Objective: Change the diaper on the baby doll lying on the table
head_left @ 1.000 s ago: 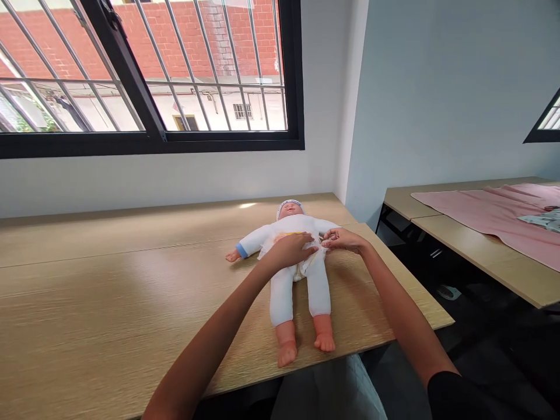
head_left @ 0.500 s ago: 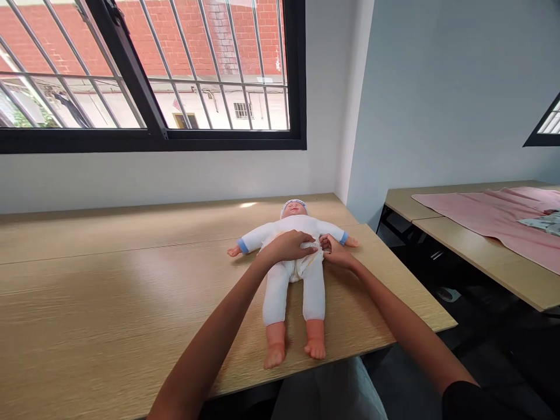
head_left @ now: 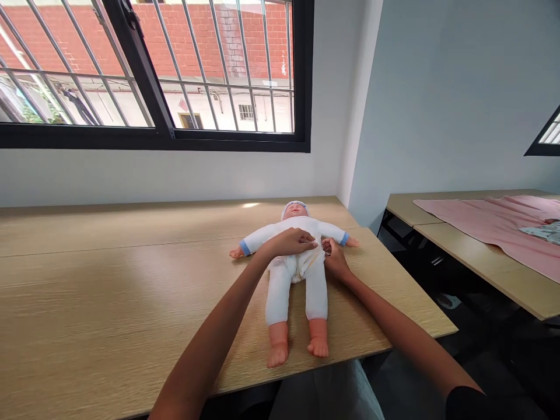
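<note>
The doll [head_left: 301,224] lay face up on the bench [head_left: 131,315], feet near the front edge. The left hand [head_left: 292,241] arched over the diaper [head_left: 299,269] at its waist; the right hand [head_left: 335,258] curled at the diaper's side. Whether either hand's fingers gripped anything, I couldn't tell. Good handling probably needed a light, steady left hand and gentle, even tugs from the right.

The person's left hand [head_left: 294,241] and right hand [head_left: 336,259] are bare, as are the slender forearms [head_left: 230,312]. On the right arm, a plain black sleeve [head_left: 467,403] ends well above the wrist in a clean edge. Over the lap shows a pale grey garment [head_left: 326,392], softly creased, its exact kind hard to tell
</note>
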A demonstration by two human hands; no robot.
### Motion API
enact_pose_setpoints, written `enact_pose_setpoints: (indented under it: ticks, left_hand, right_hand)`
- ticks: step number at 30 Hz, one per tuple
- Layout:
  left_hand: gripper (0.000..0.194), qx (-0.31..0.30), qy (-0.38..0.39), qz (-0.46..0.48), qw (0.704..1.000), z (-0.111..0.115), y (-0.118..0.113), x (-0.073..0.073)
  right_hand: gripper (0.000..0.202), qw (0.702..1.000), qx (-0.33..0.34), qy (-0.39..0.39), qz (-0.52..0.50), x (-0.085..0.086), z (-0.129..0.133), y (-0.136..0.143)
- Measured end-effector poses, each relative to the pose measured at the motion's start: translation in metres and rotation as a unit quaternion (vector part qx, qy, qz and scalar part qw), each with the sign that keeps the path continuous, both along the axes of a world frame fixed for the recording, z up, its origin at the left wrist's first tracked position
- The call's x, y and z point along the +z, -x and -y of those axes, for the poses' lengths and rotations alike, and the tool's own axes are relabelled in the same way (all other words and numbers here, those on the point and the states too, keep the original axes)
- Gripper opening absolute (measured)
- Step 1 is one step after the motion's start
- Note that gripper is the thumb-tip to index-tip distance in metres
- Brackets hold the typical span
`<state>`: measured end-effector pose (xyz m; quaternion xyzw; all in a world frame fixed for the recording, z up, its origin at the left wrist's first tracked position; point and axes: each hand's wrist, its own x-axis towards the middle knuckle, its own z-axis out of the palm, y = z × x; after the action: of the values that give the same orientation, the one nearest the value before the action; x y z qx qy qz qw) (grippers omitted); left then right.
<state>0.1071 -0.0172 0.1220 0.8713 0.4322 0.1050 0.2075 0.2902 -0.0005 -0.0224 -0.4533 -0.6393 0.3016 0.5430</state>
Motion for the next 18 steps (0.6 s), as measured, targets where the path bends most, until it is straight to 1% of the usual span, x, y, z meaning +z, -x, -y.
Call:
enact_pose_setpoints:
  ticks: [2, 5, 8, 10, 12, 14, 16, 18]
  left_hand:
    - [0.043, -0.004, 0.001, -0.001, 1.0, -0.002, 0.001, -0.001]
    - [0.041, -0.008, 0.006, -0.004, 1.0, -0.003, 0.003, -0.001]
    - [0.04, -0.005, 0.009, -0.007, 1.0, -0.004, 0.003, -0.001]
    - [0.04, -0.007, 0.004, 0.004, 1.0, -0.004, 0.002, -0.002]
    - [0.039, -0.013, -0.006, 0.02, 1.0, -0.003, 0.002, -0.003]
    - [0.039, -0.019, -0.013, 0.022, 0.999, -0.002, 0.001, -0.003]
    - [0.039, -0.029, -0.015, 0.012, 0.999, -0.001, 0.001, -0.004]
    - [0.04, -0.035, -0.019, 0.008, 0.999, -0.002, 0.001, -0.004]
  right_hand:
    - [0.022, 1.0, -0.017, 0.001, -0.003, -0.001, -0.001, 0.002]
    - [0.023, 0.999, -0.038, 0.018, -0.034, -0.004, -0.007, 0.004]
    - [0.022, 0.992, -0.074, 0.061, -0.079, -0.007, -0.015, 0.003]
    - [0.024, 0.984, -0.082, 0.105, -0.115, -0.008, -0.018, 0.001]
    - [0.029, 0.974, -0.047, 0.156, -0.16, -0.006, -0.016, -0.003]
    - [0.036, 0.96, 0.011, 0.194, -0.203, -0.003, -0.012, -0.009]
    - [0.043, 0.951, 0.053, 0.206, -0.224, 0.0, -0.009, -0.013]
    - [0.047, 0.951, 0.057, 0.201, -0.227, 0.003, -0.009, -0.016]
